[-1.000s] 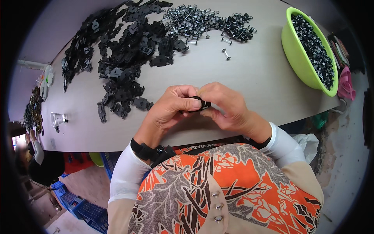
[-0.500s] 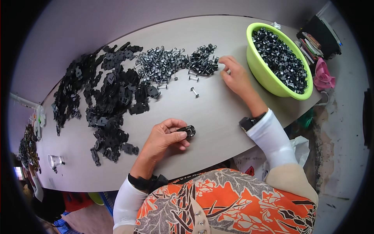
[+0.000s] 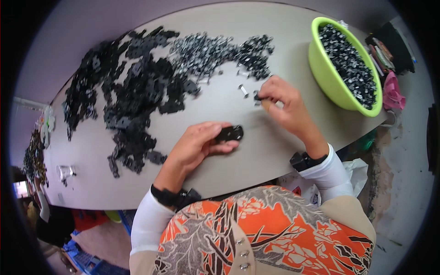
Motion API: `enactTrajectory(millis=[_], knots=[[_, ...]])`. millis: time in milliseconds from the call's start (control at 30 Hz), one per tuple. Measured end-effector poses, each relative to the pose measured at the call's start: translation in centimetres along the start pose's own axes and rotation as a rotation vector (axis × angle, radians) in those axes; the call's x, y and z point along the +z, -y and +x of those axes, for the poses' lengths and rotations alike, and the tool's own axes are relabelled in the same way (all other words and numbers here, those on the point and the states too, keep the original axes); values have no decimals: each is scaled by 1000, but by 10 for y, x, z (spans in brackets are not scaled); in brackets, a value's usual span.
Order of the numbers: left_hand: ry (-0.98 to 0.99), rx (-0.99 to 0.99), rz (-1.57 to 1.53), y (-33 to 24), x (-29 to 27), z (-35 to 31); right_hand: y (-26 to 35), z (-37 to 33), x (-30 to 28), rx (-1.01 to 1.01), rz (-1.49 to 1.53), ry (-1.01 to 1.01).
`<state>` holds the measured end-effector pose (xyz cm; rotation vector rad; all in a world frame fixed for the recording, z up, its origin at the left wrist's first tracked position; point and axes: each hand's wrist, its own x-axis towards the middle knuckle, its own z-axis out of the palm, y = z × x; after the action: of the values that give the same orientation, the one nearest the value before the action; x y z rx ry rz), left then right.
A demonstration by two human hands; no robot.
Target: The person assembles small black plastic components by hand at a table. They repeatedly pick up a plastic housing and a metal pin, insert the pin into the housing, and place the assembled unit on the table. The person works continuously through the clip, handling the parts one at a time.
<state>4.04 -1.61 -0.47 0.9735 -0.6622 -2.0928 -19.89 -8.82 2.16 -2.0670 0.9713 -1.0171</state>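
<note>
My left hand [image 3: 197, 142] grips a glossy black plastic piece [image 3: 230, 133] with a rounded end, held just above the table between thumb and fingers. To its upper right, my right hand [image 3: 288, 104] pinches a small black-ended pin [image 3: 257, 97], slightly blurred and partly covered by the fingertips. Beside that hand lies a loose silver pin with dark ends [image 3: 243, 90]. Beyond it sit a pile of black-ended pins [image 3: 255, 55] and a pile of silver pins [image 3: 197, 52]. A large heap of flat black plastic pieces [image 3: 137, 87] spreads to the left.
A lime-green basin [image 3: 316, 68] full of black-and-silver pins stands at the right. On the left of the table is a clear plastic cup [image 3: 65, 172]. Another person's arm [image 3: 42, 201] shows at the far left by a separate pile [image 3: 34, 160]. A pink bag [image 3: 393, 91] hangs far right.
My right hand has come from the edge of the pin pile toward me and now pinches a pin. My left hand has moved up and right with the black piece. The whole view has shifted.
</note>
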Motion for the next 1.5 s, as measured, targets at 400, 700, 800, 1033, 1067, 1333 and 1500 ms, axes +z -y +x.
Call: enactTrajectory(millis=[400,700,800,1033,1067,1333,1500], knots=[[113,2,-249,11,-24,-18,40,-26,70,-253,-10,185],[2,106,-31,16,-13,-32,59,-25,73,-275,-120,313],[-39,144,12,13,-11,-44,62,-24,80,-253,-65,335],[-281,221,382,26,-28,-100,81,-27,108,-373,231,536],[-341,232,498,27,-32,-114,84,-25,110,-390,288,597],[-970,243,439,57,-60,-247,32,12,73,-145,-143,296],[-1288,135,1060,52,-77,-269,-5,23,36,-66,-298,118]])
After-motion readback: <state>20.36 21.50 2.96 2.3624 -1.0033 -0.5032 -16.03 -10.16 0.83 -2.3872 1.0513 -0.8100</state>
